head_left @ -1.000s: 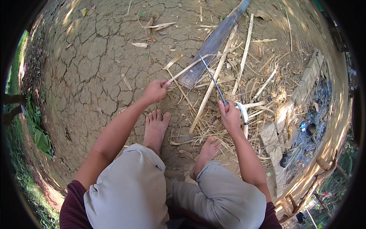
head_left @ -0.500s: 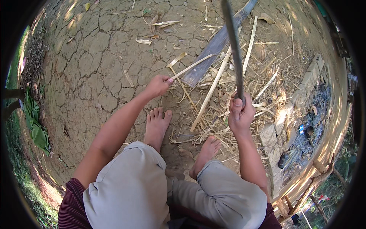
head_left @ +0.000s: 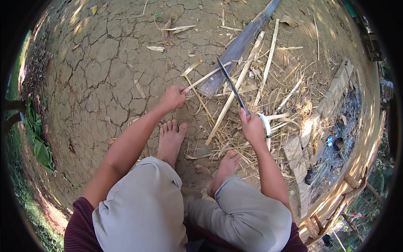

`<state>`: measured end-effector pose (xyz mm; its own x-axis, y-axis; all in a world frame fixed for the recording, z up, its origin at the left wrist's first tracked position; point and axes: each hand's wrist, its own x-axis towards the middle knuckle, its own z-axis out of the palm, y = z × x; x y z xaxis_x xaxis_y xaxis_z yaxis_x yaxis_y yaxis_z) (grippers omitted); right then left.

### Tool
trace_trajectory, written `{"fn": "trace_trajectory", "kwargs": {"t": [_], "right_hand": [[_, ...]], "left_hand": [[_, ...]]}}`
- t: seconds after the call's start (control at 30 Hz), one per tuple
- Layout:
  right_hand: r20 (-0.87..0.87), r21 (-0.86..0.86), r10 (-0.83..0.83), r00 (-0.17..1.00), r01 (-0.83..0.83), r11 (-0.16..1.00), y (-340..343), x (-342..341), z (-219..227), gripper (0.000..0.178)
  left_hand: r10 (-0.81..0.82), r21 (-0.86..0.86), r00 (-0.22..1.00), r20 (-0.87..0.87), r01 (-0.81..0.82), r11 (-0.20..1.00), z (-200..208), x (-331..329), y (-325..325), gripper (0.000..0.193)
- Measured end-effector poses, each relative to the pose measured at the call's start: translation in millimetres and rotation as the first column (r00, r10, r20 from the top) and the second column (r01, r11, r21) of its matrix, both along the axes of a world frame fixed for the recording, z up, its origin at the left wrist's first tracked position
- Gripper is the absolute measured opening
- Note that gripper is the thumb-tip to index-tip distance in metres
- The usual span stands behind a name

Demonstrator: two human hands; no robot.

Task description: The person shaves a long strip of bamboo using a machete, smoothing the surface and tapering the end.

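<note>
My left hand (head_left: 173,97) is closed round the near end of a narrow, pale split strip (head_left: 205,77), perhaps bamboo. Its far end reaches across the near part of a dark, flat wooden piece (head_left: 235,56) lying on the ground. In my right hand (head_left: 253,129) is a long-bladed knife (head_left: 233,87). The blade slants up and left, its tip by the strip's far end; I cannot tell whether they touch. A curved white part (head_left: 265,123), seemingly of the knife's handle, shows beside my right wrist.
Pale strips (head_left: 237,86) and a heap of shavings (head_left: 235,134) lie ahead of my bare feet (head_left: 171,140). To the right, a line of blocks (head_left: 336,88) borders ash and litter (head_left: 350,119). Cracked earth (head_left: 109,63) spreads on the left.
The knife, which stood raised and upright, has swung down to the left toward the strip. My right hand has turned and shifted slightly left and lower; my left hand keeps its hold.
</note>
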<state>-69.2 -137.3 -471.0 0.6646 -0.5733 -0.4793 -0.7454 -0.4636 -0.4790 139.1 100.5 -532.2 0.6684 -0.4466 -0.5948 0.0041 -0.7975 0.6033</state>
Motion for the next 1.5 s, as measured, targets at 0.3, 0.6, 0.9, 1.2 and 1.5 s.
{"fn": "trace_trajectory", "kwargs": {"t": [0.3, 0.6, 0.9, 1.2, 1.5], "right_hand": [[0.727, -0.029, 0.063, 0.684, -0.060, 0.998, 16.1, 34.6, 63.1, 0.033], [0.034, -0.058, -0.007, 0.999, 0.009, 0.998, 16.7, 20.4, -21.7, 0.053], [0.206, -0.051, -0.216, 0.954, 0.231, 0.972, 29.0, -18.5, -14.5, 0.045], [0.358, -0.268, 0.013, 0.934, 0.089, 0.959, 45.7, -79.3, -36.6, 0.036], [0.094, -0.664, -0.210, 0.973, 0.218, 0.715, -4.2, -163.8, -25.6, 0.033]], "left_hand": [[-0.001, 0.006, 1.000, -0.009, 0.001, 1.000, -0.9, 3.2, 3.4, 0.034], [-0.067, 0.034, 0.996, -0.060, 0.069, 0.997, 8.1, -6.7, 10.7, 0.034], [0.120, -0.268, 0.958, -0.260, -0.191, 0.944, -5.2, -13.2, 19.1, 0.037], [0.204, -0.209, 0.804, -0.558, -0.374, 0.904, 71.6, -27.9, 7.8, 0.033], [0.163, -0.340, 0.819, -0.551, -0.398, 0.852, 171.4, -31.7, 3.1, 0.022]]}}
